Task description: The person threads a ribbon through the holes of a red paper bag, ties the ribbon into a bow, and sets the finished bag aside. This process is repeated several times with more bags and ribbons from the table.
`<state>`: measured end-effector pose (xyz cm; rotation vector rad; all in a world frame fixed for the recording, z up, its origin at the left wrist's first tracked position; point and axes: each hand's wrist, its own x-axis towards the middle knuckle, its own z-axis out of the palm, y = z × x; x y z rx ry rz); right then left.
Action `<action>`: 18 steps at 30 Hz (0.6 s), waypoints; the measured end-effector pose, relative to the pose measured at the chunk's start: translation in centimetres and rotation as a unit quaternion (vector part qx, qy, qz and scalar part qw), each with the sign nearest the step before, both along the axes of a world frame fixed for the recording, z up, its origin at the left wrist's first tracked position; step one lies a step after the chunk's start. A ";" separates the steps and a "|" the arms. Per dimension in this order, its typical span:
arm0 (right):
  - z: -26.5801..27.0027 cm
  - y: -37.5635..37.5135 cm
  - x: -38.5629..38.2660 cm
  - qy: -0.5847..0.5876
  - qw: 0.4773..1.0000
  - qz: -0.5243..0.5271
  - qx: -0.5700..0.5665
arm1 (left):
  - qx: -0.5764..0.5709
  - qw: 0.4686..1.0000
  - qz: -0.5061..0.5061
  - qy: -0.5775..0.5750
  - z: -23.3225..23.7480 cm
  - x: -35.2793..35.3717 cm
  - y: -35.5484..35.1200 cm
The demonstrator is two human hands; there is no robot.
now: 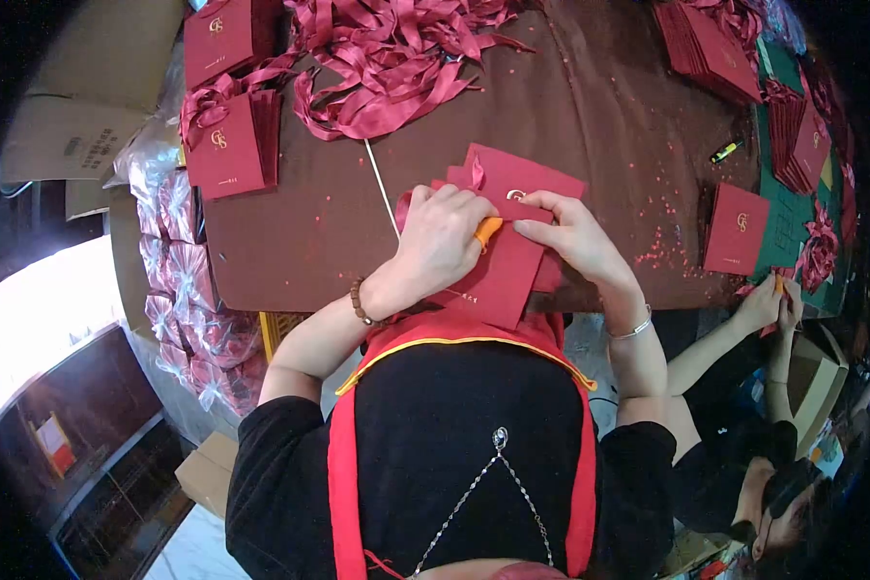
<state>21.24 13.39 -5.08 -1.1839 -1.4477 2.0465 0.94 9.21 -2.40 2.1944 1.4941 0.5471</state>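
In the head view, several dark red paper gift bags (507,275) lie overlapped at the table's front edge, the top one with a gold logo. My left hand (445,227) is closed around a small orange-handled tool (489,232), whose working end is hidden against the bag. The thumb and fingers of my right hand (580,237) pinch the bag's upper edge, just right of the tool. A bit of red ribbon (477,174) shows above my left hand. A thin white stick (381,184) runs over the cloth to my left wrist.
A heap of red ribbons (387,72) lies at the back, beside stacked bags (224,145) on the left. More bags (738,230) stand at right on a green mat (781,227). A co-worker's hands (766,304) work there. Plastic-wrapped bundles (188,271) are piled at left.
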 end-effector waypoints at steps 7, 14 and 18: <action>0.6 -0.2 -0.2 -0.036 0.998 0.011 0.043 | 0.044 0.999 0.024 0.000 -0.2 0.6 0.1; 0.5 -0.6 -0.3 -0.028 0.999 -0.001 0.029 | 0.037 0.999 0.001 0.023 0.3 0.4 0.5; 0.8 -0.7 -0.4 -0.043 0.999 -0.012 0.022 | 0.036 0.999 -0.012 0.032 -0.1 0.3 0.7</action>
